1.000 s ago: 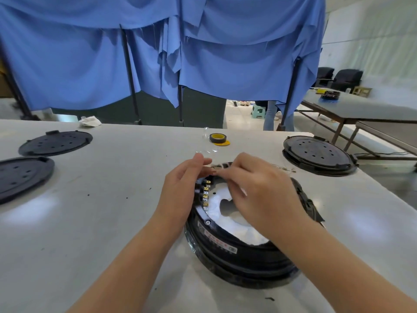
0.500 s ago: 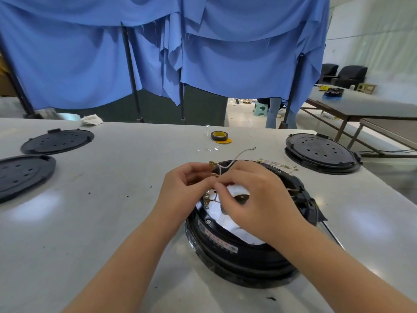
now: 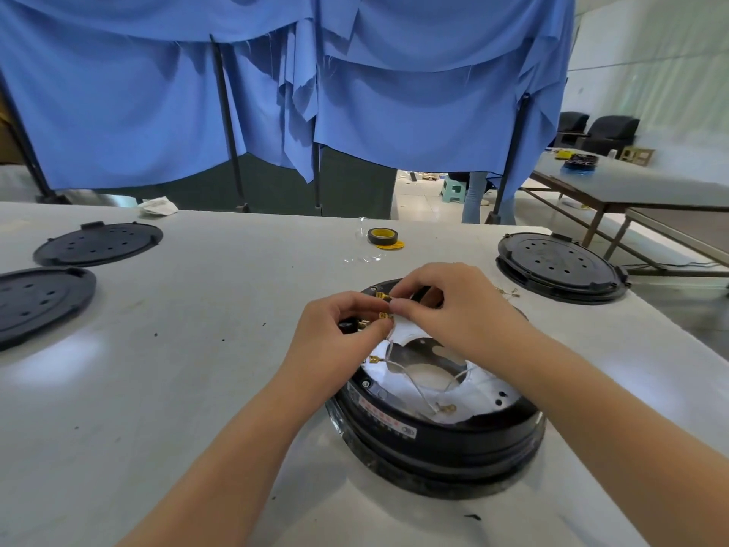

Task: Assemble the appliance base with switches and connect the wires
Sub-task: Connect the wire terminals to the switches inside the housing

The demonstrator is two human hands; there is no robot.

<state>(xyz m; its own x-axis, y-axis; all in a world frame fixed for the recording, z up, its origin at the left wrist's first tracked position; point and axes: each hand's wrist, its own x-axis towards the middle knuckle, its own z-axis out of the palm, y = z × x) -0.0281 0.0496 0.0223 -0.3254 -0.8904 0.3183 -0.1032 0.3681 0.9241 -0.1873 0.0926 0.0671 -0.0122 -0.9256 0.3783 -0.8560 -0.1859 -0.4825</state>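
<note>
A round black appliance base (image 3: 438,440) lies upside down on the white table (image 3: 189,349), its white inner plate showing. Thin white wires (image 3: 418,382) with brass terminals loop across the plate. At the base's far left rim sits a black switch (image 3: 349,326) with brass tabs. My left hand (image 3: 335,341) pinches a brass terminal beside the switch. My right hand (image 3: 453,313) pinches another brass terminal (image 3: 382,296) just above it. The fingertips of both hands nearly meet.
Two black perforated covers (image 3: 98,243) (image 3: 37,300) lie at the left, and a third (image 3: 560,266) lies at the right. A roll of dark tape (image 3: 382,236) sits behind the base. Loose brass terminals (image 3: 509,292) lie right of my hand. Blue cloth hangs behind the table.
The wire that stood up above my hands now lies across the white plate. Both hands have shifted slightly back along the rim toward the switch.
</note>
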